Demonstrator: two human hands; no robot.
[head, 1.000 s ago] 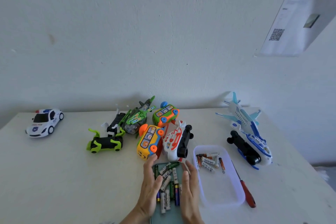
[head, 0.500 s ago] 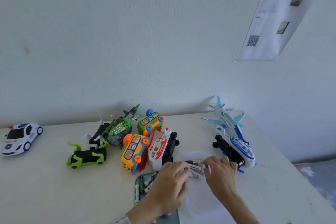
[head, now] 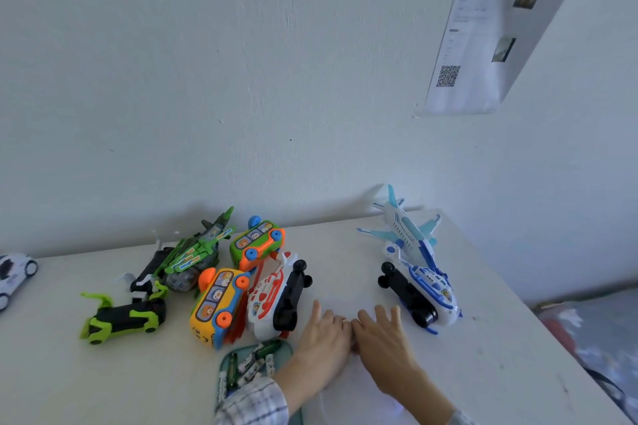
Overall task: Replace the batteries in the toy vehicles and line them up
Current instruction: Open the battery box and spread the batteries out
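My left hand point(head: 324, 338) and my right hand point(head: 383, 335) lie side by side, fingers stretched forward, over the far end of the white tray point(head: 348, 404), hiding what is in it. A teal tray point(head: 224, 360) with several batteries point(head: 252, 364) sits just left of my left wrist. Beyond it lie a yellow bus point(head: 217, 304), a white-red plane point(head: 272, 297) on its side, a green-orange bus point(head: 257, 243), a green aircraft point(head: 196, 252) and a black-green car point(head: 124, 319). A blue-white plane point(head: 424, 293) lies on its side right of my hands.
A light-blue plane point(head: 404, 228) stands at the back right by the wall. A white police car point(head: 13, 272) sits at the far left edge. The table's right edge point(head: 538, 328) drops off close to the planes. A sheet with a QR code point(head: 483, 45) hangs on the wall.
Both hands moved right from the teal battery tray to the white tray. Half a second ago they pinched batteries there; now the fingers lie stretched out flat.
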